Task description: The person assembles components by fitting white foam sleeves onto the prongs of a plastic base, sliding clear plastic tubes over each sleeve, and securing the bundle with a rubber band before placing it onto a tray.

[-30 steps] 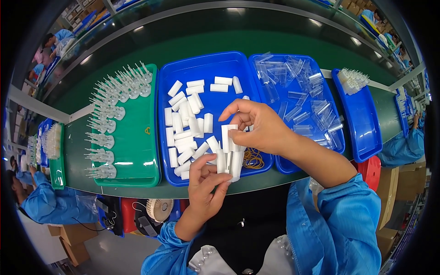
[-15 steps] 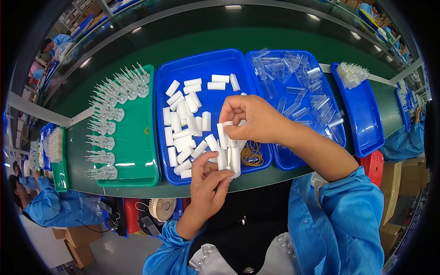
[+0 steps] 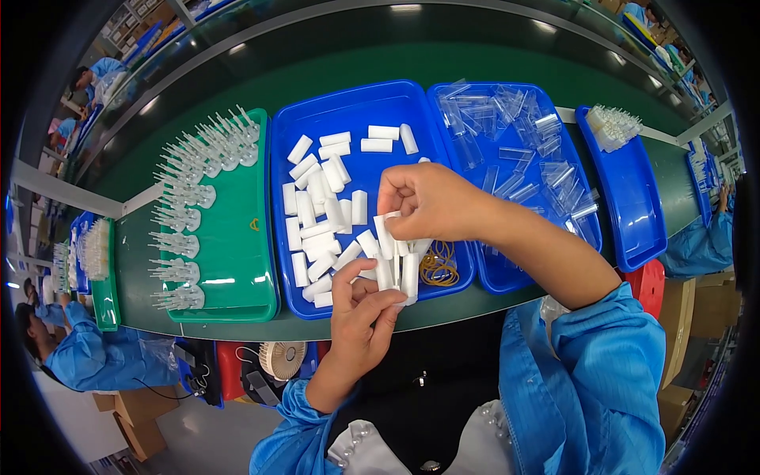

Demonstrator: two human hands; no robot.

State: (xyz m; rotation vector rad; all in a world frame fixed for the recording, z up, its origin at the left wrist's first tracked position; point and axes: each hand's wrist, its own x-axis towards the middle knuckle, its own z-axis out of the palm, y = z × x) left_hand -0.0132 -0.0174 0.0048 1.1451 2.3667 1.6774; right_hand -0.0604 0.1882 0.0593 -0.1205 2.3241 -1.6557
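green tray centre bare, white pieces crowded

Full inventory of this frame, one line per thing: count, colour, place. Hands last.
Bundle of tubes: several, white, gripped between both hands over the middle tray's near edge.
Loose tubes: many, white, scattered in the middle tray.
Middle tray: one, blue, centre of the bench.
Rubber bands: a few, yellowish, near right corner of the middle tray.
Green tray: one, left of it, with rows of clear pointed parts.
Clear tubes: many, transparent, in a second blue tray on the right.
Narrow tray: one, blue, far right.
Bench: one, dark green.
Left hand: below the bundle.
Right hand: above it.
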